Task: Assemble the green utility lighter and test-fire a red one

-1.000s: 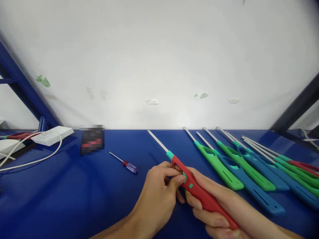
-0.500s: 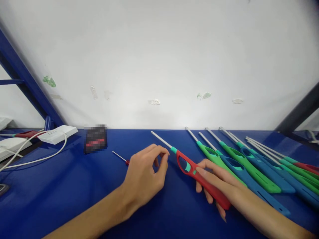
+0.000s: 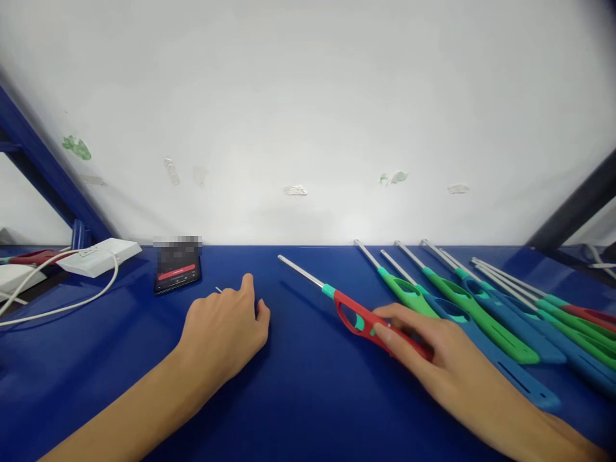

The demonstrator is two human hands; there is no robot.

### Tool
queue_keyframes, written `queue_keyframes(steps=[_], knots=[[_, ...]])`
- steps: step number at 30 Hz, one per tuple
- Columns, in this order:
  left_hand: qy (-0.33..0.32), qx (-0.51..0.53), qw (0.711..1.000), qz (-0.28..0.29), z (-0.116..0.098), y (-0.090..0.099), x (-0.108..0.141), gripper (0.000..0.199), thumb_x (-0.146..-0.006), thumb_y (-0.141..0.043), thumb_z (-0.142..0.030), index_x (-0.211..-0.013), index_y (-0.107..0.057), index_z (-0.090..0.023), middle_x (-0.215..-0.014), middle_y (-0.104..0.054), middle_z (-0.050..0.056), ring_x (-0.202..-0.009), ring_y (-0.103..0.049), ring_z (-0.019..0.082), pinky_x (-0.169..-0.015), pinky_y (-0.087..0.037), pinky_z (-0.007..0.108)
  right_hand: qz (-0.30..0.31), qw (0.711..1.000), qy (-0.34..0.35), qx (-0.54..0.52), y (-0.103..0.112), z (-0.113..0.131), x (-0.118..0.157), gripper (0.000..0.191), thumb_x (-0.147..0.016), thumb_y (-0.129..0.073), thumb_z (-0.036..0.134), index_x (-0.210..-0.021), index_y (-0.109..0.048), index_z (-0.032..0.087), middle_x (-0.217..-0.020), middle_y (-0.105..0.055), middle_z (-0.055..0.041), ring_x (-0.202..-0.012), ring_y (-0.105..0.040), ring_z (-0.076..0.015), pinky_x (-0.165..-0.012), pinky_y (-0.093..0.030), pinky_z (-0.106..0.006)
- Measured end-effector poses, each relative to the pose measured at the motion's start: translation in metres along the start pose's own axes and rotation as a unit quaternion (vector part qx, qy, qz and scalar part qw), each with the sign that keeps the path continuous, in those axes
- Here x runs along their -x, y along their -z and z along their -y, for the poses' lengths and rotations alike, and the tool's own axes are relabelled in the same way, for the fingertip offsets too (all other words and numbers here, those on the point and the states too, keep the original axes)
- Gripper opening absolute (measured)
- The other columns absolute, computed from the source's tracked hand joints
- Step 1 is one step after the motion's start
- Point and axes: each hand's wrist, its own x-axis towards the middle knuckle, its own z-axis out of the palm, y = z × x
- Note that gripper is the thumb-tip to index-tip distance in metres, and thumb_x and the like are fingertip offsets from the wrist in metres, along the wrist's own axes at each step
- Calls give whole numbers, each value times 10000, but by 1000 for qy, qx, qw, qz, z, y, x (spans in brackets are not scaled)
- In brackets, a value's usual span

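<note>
My right hand (image 3: 423, 346) is closed round the red handle of a long-necked gas lighter (image 3: 353, 313). Its silver tube points up and left, and a turquoise collar joins tube and handle. To the left, my left hand (image 3: 226, 327) is low over the blue table, index finger stretched out and thumb apart from it. Under that hand lies a small screwdriver; just the tip of its shaft (image 3: 218, 290) shows, the rest is hidden. Whether the hidden fingers touch it I cannot tell.
Several green, blue and red lighters (image 3: 491, 321) lie in a slanted row at the right. A phone (image 3: 178, 269) rests near the wall at the left. Beyond it are a white box (image 3: 103, 255) and a looping white cable (image 3: 72, 316). A white wall (image 3: 308, 115) closes the back.
My left hand has moved left and down from beside the lighter to over the screwdriver, its pinched fingers now apart. The red lighter has shifted slightly left and lower in my right hand.
</note>
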Motion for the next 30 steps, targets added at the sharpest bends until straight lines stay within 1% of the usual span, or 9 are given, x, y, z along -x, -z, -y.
queue_keyframes(steps=[3, 7, 11, 14, 18, 21, 23, 28, 30], knots=[[4, -6, 1000, 26, 1, 4, -1, 181, -1010, -574, -207, -1000, -754, -219, -823, -837, 124, -765, -836, 373, -656, -418, 355, -22, 995, 40, 86, 1, -5, 0, 449, -1173, -632, 695, -1403, -866, 388, -1277, -839, -112, -1130, -781, -388, -1017, -589, -567], [21, 13, 1000, -12, 10, 19, -7, 227, -1031, -556, -225, -836, -670, -246, -803, -801, 116, -747, -795, 365, -647, -330, 379, -5, 988, 84, 129, -1, -4, 3, 379, -1168, -667, 556, -1483, -827, 420, -1300, -789, -106, -1166, -769, -374, -1050, -607, -584], [25, 100, 987, -127, 15, 28, -7, 313, -1062, -446, -360, -1027, -738, -253, -845, -776, 72, -789, -758, 309, -726, -441, 392, 38, 985, 121, 121, -2, 4, 9, 361, -1181, -715, 596, -1473, -814, 408, -1417, -812, -92, -1282, -783, -354, -1151, -630, -568], [-32, 246, 959, -140, 5, 20, 5, 451, -1081, -413, -506, -1105, -791, -262, -807, -745, 17, -704, -704, 228, -706, -526, 347, 17, 978, 181, 97, -1, 6, 12, 387, -1199, -740, 519, -1569, -752, 409, -1335, -858, -70, -1247, -822, -309, -1129, -664, -504], [-100, 548, 830, 22, -24, 3, 30, 333, -1062, -688, -546, -1007, -854, -262, -748, -753, -15, -651, -698, 184, -619, -533, 286, -1, 955, 289, 62, 0, 5, 12, 487, -1192, -804, 360, -1654, -717, 484, -1186, -894, -2, -1054, -870, -210, -962, -701, -343], [-118, 638, 750, 129, -42, -3, 44, 259, -1044, -748, -479, -1000, -882, -262, -743, -792, -12, -636, -709, 167, -634, -545, 272, 26, 937, 346, 52, 0, 13, 12, 369, -1193, -800, 292, -1525, -863, 441, -1086, -921, -15, -931, -886, -188, -825, -703, -276], [-131, 657, 726, 154, -48, -5, 51, 233, -1056, -746, -448, -1017, -878, -259, -811, -837, 1, -644, -723, 161, -652, -567, 274, 5, 926, 375, 36, 0, 20, 14, 329, -1187, -798, 244, -1436, -920, 421, -1004, -928, -7, -819, -879, -175, -747, -698, -258], [-207, 594, 777, 8, -38, -12, 58, 52, -1186, -666, -336, -1212, -700, -307, -983, -830, -31, -719, -721, 148, -633, -564, 260, -167, 927, 337, -2, 11, 28, 16, 165, -1213, -799, 457, -1248, -948, 396, -880, -899, 22, -604, -779, -155, -538, -624, -253], [-278, 510, 810, -73, -31, -19, 55, 102, -1170, -659, -215, -1197, -645, -312, -1063, -816, -36, -839, -736, 154, -766, -612, 280, -262, 917, 300, -9, 20, 25, 14, 297, -1224, -752, 571, -1097, -909, 353, -821, -845, 15, -530, -680, -135, -444, -526, -255]])
